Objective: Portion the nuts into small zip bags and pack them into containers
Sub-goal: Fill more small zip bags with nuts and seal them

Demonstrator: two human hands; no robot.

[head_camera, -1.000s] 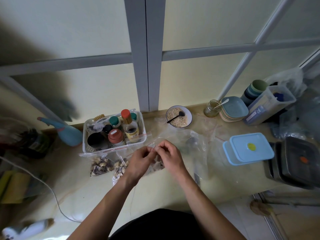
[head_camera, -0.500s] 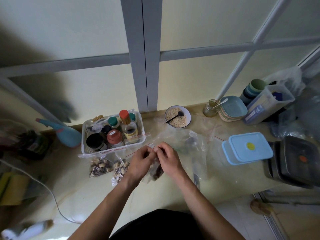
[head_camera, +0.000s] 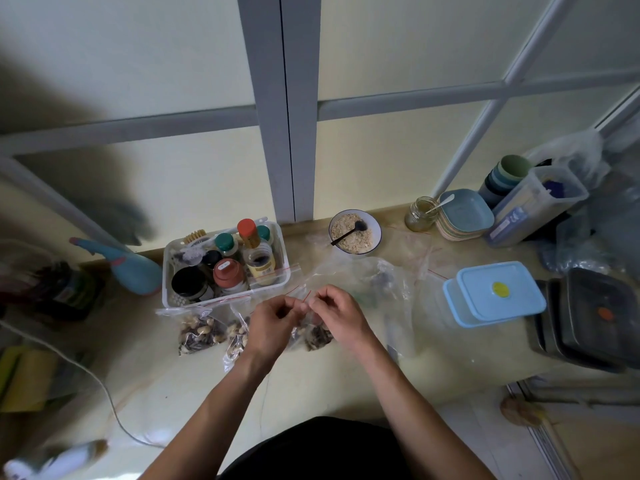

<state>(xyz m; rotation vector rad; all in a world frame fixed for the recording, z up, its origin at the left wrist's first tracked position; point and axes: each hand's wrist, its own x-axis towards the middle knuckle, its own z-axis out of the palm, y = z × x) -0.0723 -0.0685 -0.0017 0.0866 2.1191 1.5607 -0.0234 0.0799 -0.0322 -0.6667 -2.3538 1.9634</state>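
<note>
Nuts fill the bottom of a small clear zip bag with a red seal line (head_camera: 313, 332), held just above the pale yellow counter (head_camera: 311, 382) near its middle. Both hands meet at the bag's top edge: the left hand (head_camera: 272, 322) and the right hand (head_camera: 341, 315) each pinch the seal strip between thumb and curled fingers. Compared with half a second ago, the bag sits a little higher and the fingertips are closer together along the strip (a small change, nothing else has shifted).

Whether the seal is fully closed is hard to make out, since the fingers cover it. The bag's middle is hidden behind the hands.

To the left lie two more clear zip bags of mixed nuts: one (head_camera: 197, 332) flat on the counter, another (head_camera: 237, 336) partly under the left wrist. Behind them stands a white plastic basket of spice jars (head_camera: 277, 278). A white bowl of pale crumbs with a black spoon (head_camera: 355, 232) sits near the wall. A large crumpled clear plastic bag (head_camera: 381, 282) spreads beyond the right hand. Further right, a light blue lidded plastic container (head_camera: 495, 294) rests beside dark stacked trays (head_camera: 595, 317).
</note>
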